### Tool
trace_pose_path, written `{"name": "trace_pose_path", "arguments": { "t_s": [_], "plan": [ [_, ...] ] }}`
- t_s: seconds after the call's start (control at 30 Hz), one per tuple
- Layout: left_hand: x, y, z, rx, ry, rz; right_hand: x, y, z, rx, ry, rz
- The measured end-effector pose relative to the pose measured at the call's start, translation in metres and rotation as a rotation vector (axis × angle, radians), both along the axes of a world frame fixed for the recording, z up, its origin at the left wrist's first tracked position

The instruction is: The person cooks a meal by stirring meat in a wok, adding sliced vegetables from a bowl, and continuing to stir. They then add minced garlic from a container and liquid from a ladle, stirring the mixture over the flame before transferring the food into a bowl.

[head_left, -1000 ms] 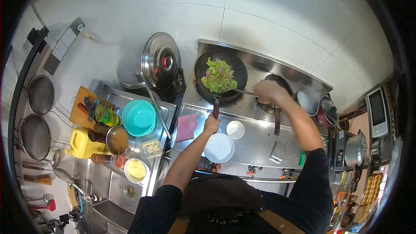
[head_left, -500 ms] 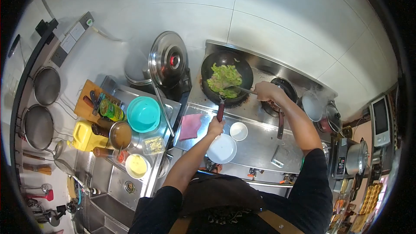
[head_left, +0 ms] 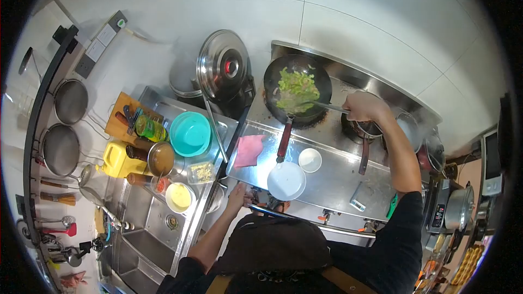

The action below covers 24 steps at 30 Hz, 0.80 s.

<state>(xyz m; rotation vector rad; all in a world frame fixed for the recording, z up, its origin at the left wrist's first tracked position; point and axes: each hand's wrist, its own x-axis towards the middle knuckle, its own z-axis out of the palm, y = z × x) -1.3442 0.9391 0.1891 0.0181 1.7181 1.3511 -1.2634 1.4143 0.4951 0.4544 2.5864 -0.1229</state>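
Observation:
My right hand is closed round the handle of a metal spatula, whose head sits in the food in the black wok. Chopped green vegetables with some meat-like pieces lie in the wok. The wok's dark red handle points toward me with no hand on it. My left hand is low at the counter's front edge, near the stove knobs; its fingers are partly hidden. A white plate and a white bowl stand below the wok, right of a pink cloth.
A second pan stands right of the wok, with pots beyond. At left are a large lid, a turquoise bowl, a yellow jug, a bowl of yellow food and the sink.
My left hand has let go of the wok handle and moved down and left to the counter's front edge. The right hand still holds the spatula in the wok. The view has shifted slightly.

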Motion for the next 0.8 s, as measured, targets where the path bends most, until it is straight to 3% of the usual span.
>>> {"name": "trace_pose_path", "arguments": {
  "t_s": [0.1, 0.23, 0.33, 0.43, 0.53, 0.63, 0.67, 0.8],
  "plan": [
    [0.007, -0.018, 0.005, -0.051, 0.002, 0.024, -0.008, 0.015, -0.071, -0.086, 0.057, 0.018],
    [0.017, -0.008, 0.006, 0.008, -0.001, 0.065, -0.016, 0.003, -0.079, -0.381, 0.285, -0.312],
    [0.015, 0.0, 0.009, 0.043, -0.008, 0.059, -0.008, 0.026, -0.045, -0.677, 0.337, -0.61],
    [0.01, -0.001, 0.007, 0.038, -0.01, 0.026, -0.007, 0.054, -0.018, -0.748, 0.336, -0.737],
    [0.001, -0.004, 0.008, 0.047, 0.005, 0.011, -0.02, 0.091, -0.039, -0.75, 0.311, -0.938],
    [-0.006, -0.011, 0.008, 0.088, 0.021, 0.029, -0.046, 0.094, -0.07, -0.956, 0.481, -1.149],
    [-0.007, -0.014, 0.008, 0.102, 0.025, 0.042, -0.06, 0.09, -0.081, -1.013, 0.474, -1.145],
    [-0.012, -0.031, 0.007, 0.141, 0.056, 0.066, -0.09, 0.049, -0.097, -0.785, 0.424, -0.701]
  ]
}}
